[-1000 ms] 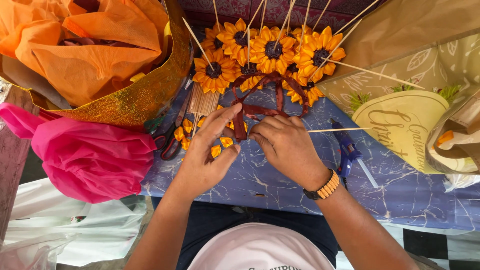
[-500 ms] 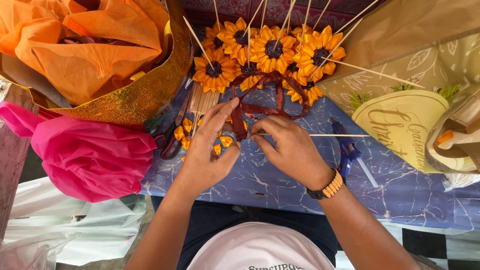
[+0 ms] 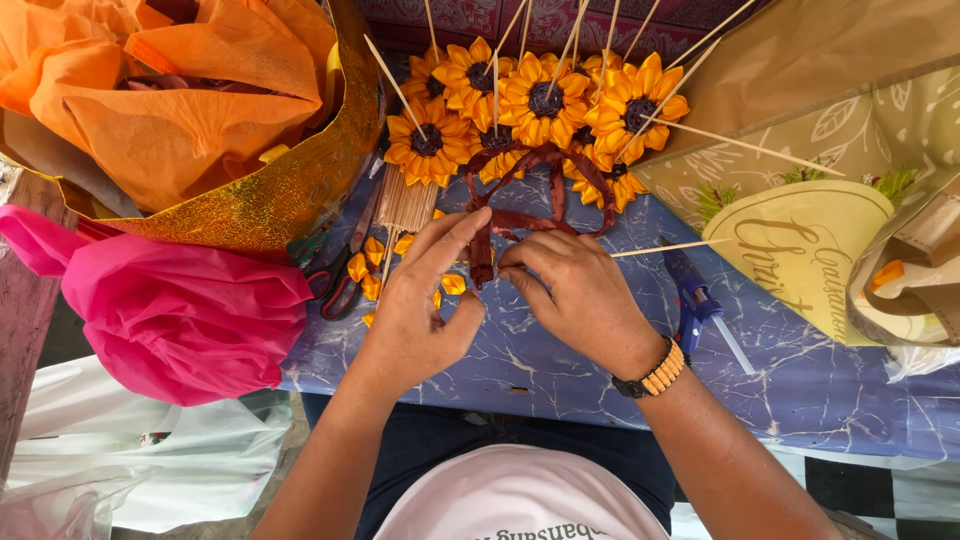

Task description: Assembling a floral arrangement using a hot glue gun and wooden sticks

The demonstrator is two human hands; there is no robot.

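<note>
Both hands meet over the near middle of the blue marbled table (image 3: pixel 800 380), working a dark red ribbon (image 3: pixel 500 215). The left hand (image 3: pixel 420 310) has its long fingers stretched out against the ribbon's hanging tail, thumb tucked under; the right hand (image 3: pixel 575 290) curls its fingertips, pinching the ribbon where the strands cross. A beaded bracelet (image 3: pixel 652 370) rings the right wrist. Loose yellow petals (image 3: pixel 372 270) lie just left, beside scissors (image 3: pixel 340 285); a blue glue gun (image 3: pixel 690 300) lies to the right. Farther back, the ribbon loops among orange fabric sunflowers (image 3: pixel 540 100) on wooden skewers (image 3: pixel 735 145). Pink tissue (image 3: pixel 180 310) crowds the left edge, with gold glitter wrap (image 3: pixel 270 205) and orange tissue (image 3: pixel 190 110) beyond it.
</note>
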